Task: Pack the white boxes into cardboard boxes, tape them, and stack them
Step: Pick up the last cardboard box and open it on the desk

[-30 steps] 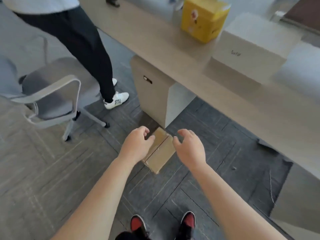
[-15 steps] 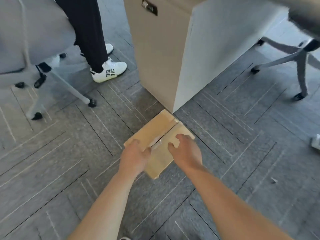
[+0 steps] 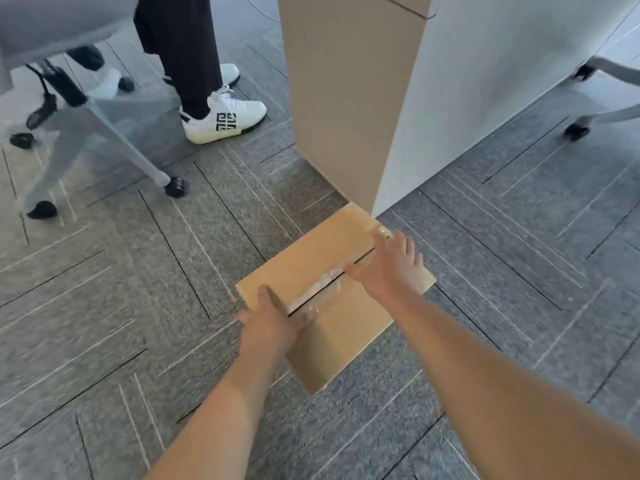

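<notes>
Both our hands lie flat, fingers straight, on the cardboard box, which sits on the carpeted floor just beside a beige cabinet; the left hand presses the near end of the top seam and the right hand the far end, over clear tape. We judge packing done, taping nearly finished and stacking not yet begun. Its long axis follows the seam, from near left to far right, toward the cabinet.

left hand flat on cardboard box, right hand slid up seam
</notes>
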Motion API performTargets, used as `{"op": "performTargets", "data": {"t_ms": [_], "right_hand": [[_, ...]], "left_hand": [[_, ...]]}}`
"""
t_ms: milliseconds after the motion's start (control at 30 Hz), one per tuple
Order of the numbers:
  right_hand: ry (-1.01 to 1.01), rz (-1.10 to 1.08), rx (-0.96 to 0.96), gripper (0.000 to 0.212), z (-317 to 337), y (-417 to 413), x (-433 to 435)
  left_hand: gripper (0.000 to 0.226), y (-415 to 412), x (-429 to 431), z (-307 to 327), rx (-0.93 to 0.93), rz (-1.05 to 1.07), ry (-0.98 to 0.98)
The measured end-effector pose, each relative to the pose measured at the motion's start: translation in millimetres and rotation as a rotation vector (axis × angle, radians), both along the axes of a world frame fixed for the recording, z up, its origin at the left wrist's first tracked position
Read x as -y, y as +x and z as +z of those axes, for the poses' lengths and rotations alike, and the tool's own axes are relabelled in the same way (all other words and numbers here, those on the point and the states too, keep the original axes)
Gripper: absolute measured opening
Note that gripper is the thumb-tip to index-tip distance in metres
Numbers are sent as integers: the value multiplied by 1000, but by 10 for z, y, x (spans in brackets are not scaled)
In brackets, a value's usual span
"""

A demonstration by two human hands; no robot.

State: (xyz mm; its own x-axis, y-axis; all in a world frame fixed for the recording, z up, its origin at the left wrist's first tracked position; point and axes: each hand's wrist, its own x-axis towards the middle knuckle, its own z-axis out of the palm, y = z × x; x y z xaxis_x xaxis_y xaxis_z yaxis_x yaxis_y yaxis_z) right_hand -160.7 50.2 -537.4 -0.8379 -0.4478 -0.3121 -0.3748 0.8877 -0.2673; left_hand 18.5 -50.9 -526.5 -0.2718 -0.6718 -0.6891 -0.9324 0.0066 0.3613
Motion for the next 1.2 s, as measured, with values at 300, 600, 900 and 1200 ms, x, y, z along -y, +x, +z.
{"op": "performTargets", "data": {"t_ms": [300,600,900,1200], "right_hand": [[169,-23,60,116,-325,-175,94],[134,-109,127,105,374,42,-90],[-52,-255,198,98,3363,341,-142],[-197,-234,157,79,6852,673,-537]], "left_hand": [[116,-39,-138,-179,-20,10,-36],[93,203,-23,470,-139,13,-106],[90,460,190,3344,-209,-33,-134],[103,715,104,6753,-234,-115,-273]]}}
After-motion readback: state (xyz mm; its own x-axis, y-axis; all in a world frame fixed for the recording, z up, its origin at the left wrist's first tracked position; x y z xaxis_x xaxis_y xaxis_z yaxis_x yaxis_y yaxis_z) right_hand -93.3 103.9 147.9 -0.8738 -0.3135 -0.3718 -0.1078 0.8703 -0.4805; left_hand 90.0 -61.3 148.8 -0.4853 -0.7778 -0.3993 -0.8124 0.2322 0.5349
